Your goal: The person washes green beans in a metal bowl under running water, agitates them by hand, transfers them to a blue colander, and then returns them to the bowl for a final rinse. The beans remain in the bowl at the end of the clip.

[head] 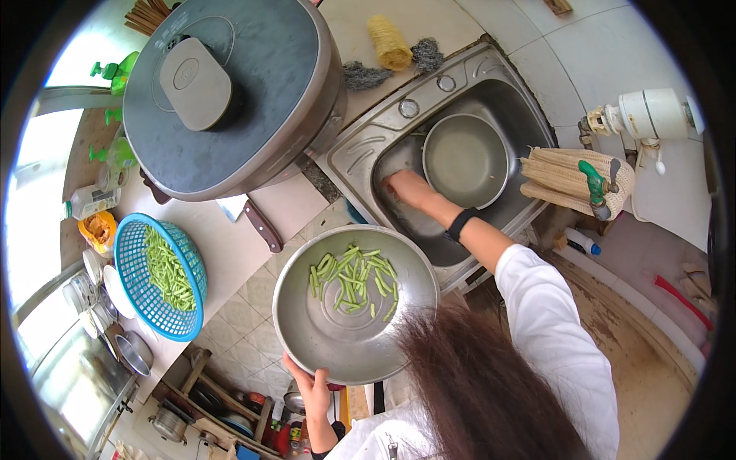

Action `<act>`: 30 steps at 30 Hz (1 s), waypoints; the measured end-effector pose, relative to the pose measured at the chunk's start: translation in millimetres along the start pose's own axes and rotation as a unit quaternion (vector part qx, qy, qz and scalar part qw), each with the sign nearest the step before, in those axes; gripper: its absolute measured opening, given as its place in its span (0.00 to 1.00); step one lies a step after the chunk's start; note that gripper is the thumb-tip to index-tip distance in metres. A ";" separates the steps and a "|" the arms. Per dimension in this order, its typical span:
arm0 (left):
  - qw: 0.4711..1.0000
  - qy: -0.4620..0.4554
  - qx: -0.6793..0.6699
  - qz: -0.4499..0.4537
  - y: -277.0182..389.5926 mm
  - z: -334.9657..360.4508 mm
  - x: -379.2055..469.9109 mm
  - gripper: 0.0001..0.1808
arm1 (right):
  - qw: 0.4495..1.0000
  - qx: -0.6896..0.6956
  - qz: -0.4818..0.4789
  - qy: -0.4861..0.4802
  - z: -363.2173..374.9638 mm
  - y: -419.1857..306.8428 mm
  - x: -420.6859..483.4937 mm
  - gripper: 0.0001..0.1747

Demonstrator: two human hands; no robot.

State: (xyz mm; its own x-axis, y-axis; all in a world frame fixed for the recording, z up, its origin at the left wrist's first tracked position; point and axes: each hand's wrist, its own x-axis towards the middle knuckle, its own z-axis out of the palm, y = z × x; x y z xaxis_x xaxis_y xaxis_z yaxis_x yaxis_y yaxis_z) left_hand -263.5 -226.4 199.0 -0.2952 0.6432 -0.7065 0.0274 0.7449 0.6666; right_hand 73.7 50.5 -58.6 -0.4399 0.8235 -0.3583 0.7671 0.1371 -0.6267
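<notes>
My left hand (313,385) grips the near rim of a wide stainless steel bowl (356,339), thumb on the edge and fingers beneath. Cut green beans (353,279) lie in that bowl, some of its bottom showing. My right hand (405,187) is down in the left part of the steel sink (489,95), beside a metal pot (466,158) with cloudy water in it; the fingertips are partly hidden, so I cannot tell whether they hold anything. A blue plastic colander (198,270) with more cut beans (167,273) stands on the counter at the left.
A knife (263,225) lies at the counter edge, beside a large lidded cooker (259,115). Steel wool (365,76) and a yellow scrubber (391,43) sit behind the sink. A green-handled tap (595,184) with a mesh cloth (552,172) is at the right. Long hair hides part of the bowl's rim.
</notes>
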 end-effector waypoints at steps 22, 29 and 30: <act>0.999 -0.017 0.035 0.028 7.2 4.3 6.5 0.44 | 0.976 -0.214 -0.001 -0.026 25.0 9.1 -45.6 0.04; 0.999 -0.045 -0.014 0.011 31.8 25.0 13.1 0.45 | 0.931 0.280 0.117 0.204 -114.0 -94.8 -106.8 0.11; 0.998 -0.055 -0.006 0.018 36.3 29.7 15.8 0.45 | 0.920 0.318 0.068 0.220 -131.7 -116.8 -120.6 0.12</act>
State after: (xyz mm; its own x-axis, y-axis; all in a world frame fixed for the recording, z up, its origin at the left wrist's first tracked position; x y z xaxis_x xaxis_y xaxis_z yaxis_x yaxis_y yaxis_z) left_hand -238.7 -183.9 205.0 -0.1873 0.6862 -0.7029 0.0253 0.7187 0.6948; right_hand 98.6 7.7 148.9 -0.0209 0.9712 -0.2372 0.3116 -0.2191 -0.9246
